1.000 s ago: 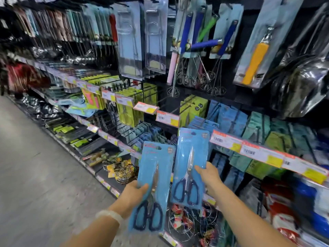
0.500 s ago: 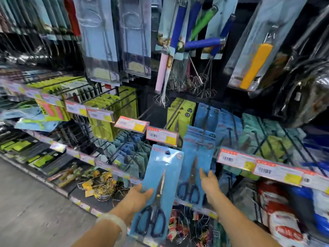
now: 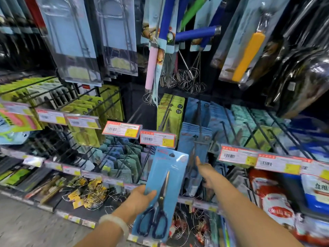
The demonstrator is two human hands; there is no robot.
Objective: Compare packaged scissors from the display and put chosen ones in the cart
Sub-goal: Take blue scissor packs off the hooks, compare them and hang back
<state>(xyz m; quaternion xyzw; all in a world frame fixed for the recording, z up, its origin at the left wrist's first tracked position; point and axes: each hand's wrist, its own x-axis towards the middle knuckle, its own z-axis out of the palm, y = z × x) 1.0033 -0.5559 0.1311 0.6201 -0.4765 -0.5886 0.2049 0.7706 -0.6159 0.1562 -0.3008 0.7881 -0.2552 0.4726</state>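
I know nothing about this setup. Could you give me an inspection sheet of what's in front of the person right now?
Surface: wire-peg display rack with price tags; grey floor at lower left.
Job's things: one blue scissors pack in the left hand; more blue packs hanging on a peg.
Clutter: whisks, yellow-green packs, red-and-white bags.
Grippers: left hand grips its pack; right hand open at the hanging packs.
Cables: nothing seen.
Surroundings: shop aisle; no cart in view.
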